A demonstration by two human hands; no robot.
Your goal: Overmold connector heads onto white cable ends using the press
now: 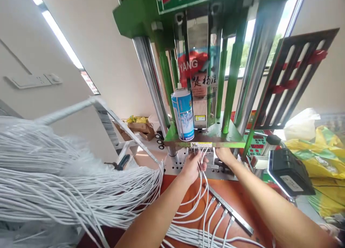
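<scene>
My left hand [192, 166] is closed around several thin white cables [201, 185] just below the front edge of the green press plate [172, 135]. The upper ends of those cables run in under the plate. My right hand [223, 155] reaches beneath the same plate, a little to the right; its fingers are hidden there. On the orange table [242, 190] between my forearms lies a long metal bar [234, 214], with several white cables plugged along it. A blue and white spray can [183, 115] stands upright on the plate above my left hand.
To the left, a large bundle of white cables [81, 194] hangs by a wrapped rail [129, 131]. Steel columns [152, 75] flank the press. At right are a black box [289, 172], a hinged slotted panel [293, 79] and yellow bags [329, 151].
</scene>
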